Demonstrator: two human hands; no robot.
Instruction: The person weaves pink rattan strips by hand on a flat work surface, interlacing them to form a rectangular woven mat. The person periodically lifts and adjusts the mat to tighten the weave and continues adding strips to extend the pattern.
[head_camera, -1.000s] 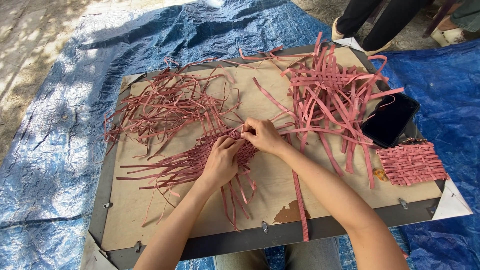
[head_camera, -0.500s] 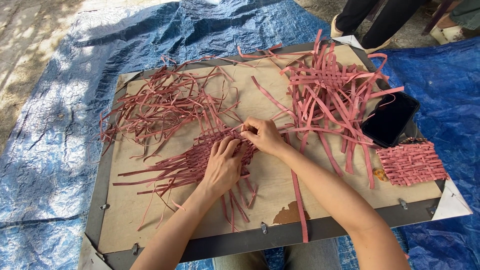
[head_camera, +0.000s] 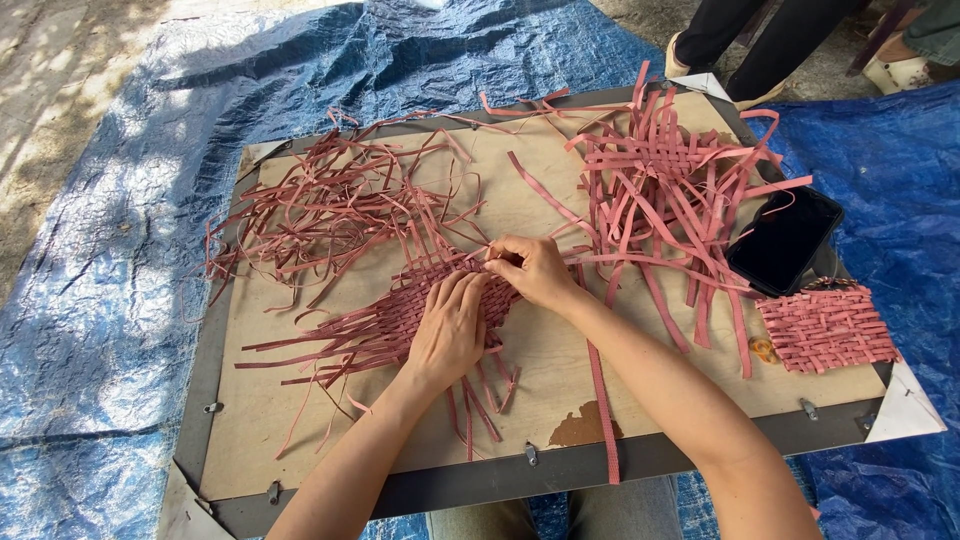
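Weaving pink strips into a mat on the board.
Left hand (head_camera: 450, 330) is still pressed flat on the mat (head_camera: 400, 315); right hand (head_camera: 535, 270) remains pinched on a strip (head_camera: 470, 258), barely shifted.

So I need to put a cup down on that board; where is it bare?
Bare board shows along the near edge left of the left hand, and between the right forearm and the small woven mat. The loose strips, tangled pile and phone crowd the far half.
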